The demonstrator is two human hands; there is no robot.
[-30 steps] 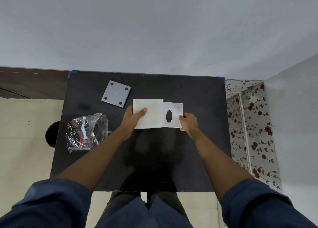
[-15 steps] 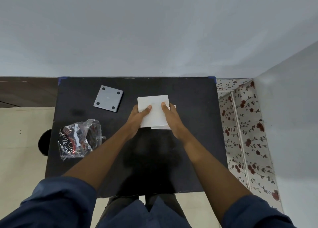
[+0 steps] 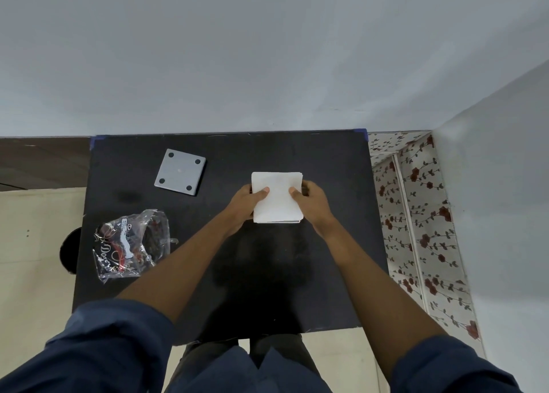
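Observation:
A white square stack, a pile of napkins with a white holder under it (image 3: pixel 277 197), lies on the black table (image 3: pixel 231 274) right of centre. My left hand (image 3: pixel 248 202) grips its left edge, thumb on top. My right hand (image 3: pixel 312 202) grips its right edge, thumb on top as well. The holder's oval opening is hidden under the white stack.
A grey square plate with dark round feet at its corners (image 3: pixel 180 172) lies at the table's back left. A crumpled clear plastic bag with printing (image 3: pixel 130 247) sits at the left edge. A floral-covered surface (image 3: pixel 416 214) stands right of the table. A wall runs behind.
The white piece with the oval opening, held out to the right, has gone under the white stack. My right hand moved left and now holds the stack's right edge.

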